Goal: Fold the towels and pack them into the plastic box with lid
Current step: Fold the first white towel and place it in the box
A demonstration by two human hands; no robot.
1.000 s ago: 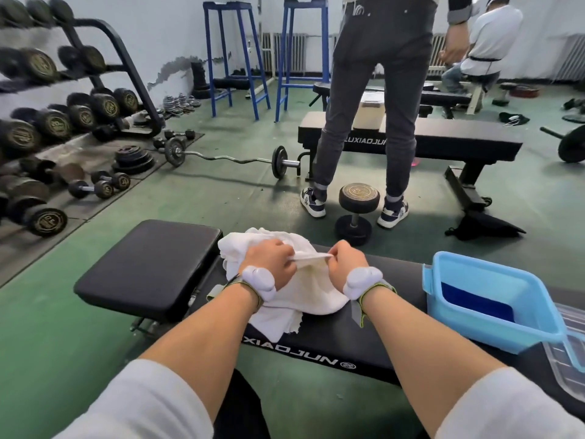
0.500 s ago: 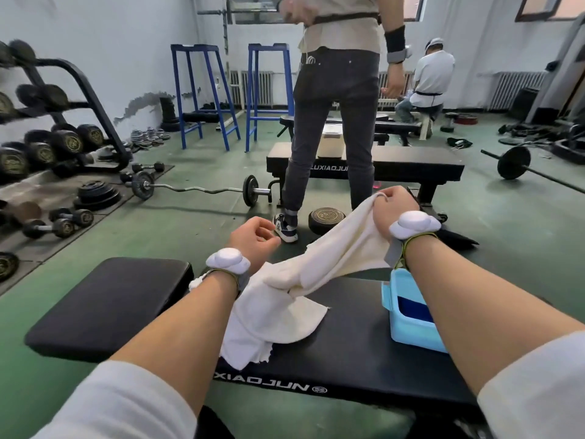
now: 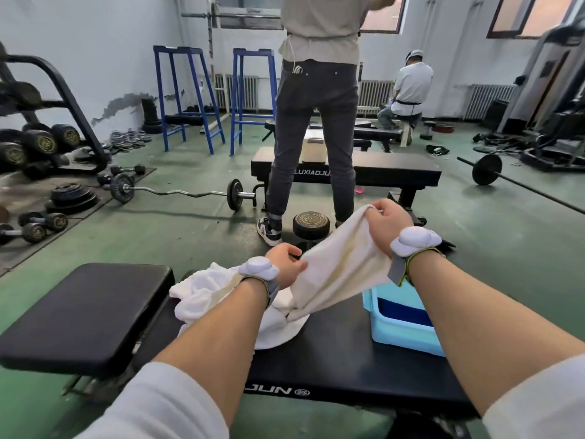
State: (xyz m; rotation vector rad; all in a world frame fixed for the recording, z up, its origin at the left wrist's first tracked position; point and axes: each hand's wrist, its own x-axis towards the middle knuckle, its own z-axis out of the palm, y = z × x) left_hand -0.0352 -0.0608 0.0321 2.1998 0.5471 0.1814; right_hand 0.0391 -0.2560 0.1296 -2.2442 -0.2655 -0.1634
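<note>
A white towel (image 3: 335, 274) stretches slantwise above the black bench (image 3: 332, 353). My right hand (image 3: 387, 223) grips its upper corner, raised over the bench's far edge. Lower down, my left hand (image 3: 285, 264) pinches the towel's edge near the middle. The rest of the towel lies bunched on the bench (image 3: 202, 296) beneath my left wrist. A light blue plastic box (image 3: 402, 334) stands on the bench at the right, partly behind my right forearm, with something dark blue inside. Its lid is out of view.
A person in dark trousers (image 3: 313, 128) stands just beyond the bench, with a dumbbell (image 3: 311, 224) on the floor by their feet. Another black bench (image 3: 380, 169) stands behind. A curl bar (image 3: 177, 193) and a dumbbell rack (image 3: 38, 137) are to the left. A barbell (image 3: 487, 171) lies at right.
My right hand has lifted one towel corner up and to the right, pulling the towel out of its heap. My left hand has slid along the edge. The camera has tilted upward.
</note>
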